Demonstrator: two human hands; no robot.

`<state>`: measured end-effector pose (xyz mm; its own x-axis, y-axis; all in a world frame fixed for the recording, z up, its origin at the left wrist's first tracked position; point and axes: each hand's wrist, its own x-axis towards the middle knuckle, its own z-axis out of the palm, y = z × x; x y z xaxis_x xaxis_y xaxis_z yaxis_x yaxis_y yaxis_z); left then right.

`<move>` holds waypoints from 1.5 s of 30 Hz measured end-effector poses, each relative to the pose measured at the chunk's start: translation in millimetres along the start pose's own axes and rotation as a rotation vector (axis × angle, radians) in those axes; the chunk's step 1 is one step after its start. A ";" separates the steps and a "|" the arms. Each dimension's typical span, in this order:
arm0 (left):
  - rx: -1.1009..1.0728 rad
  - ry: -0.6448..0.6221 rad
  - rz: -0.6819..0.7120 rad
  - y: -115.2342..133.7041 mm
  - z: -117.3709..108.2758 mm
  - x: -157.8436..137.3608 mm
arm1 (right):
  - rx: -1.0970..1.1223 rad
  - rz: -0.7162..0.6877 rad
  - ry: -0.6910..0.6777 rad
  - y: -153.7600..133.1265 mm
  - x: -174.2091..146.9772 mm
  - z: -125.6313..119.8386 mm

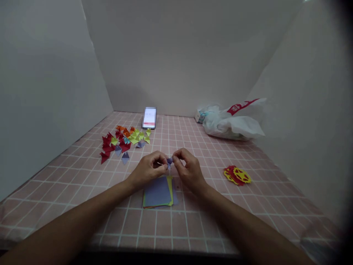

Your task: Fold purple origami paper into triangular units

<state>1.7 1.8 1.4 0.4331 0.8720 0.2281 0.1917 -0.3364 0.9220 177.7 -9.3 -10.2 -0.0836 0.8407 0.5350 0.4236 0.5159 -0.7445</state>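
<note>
Left hand (150,166) and right hand (191,168) are pinching folded purple paper (169,161)!
Each grip is holding one side, likely for steadiness; square paper sheets (157,193) are lying handy.

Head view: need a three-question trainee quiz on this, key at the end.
1. What do the left hand and right hand hold between them?
2. True or false: the stack of paper squares lies nearer the camera than the device with the lit screen.
3. Which lie to the right of both hands?
A) orange folded pieces
B) yellow-green folded pieces
C) red and yellow cut-outs

Key: 1. A small purple paper piece. 2. True. 3. C.
</note>
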 end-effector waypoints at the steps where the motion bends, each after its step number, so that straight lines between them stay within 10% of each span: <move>1: -0.033 -0.025 -0.011 -0.7 -0.2 0.0 | 0.012 0.029 0.003 0.8 0.3 0.0; 19: -0.432 -0.009 -0.253 -1.8 1.2 -0.5 | 0.097 0.115 -0.130 -1.1 -1.3 1.5; 45: -0.261 -0.127 -0.155 -5.6 3.0 0.9 | 0.175 0.170 -0.103 4.5 -1.3 3.1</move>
<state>3.6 3.4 -4.5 0.5264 0.8486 0.0534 0.0383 -0.0864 0.9955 176.9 -7.6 -15.5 -0.1199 0.9255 0.3594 0.2779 0.3788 -0.8828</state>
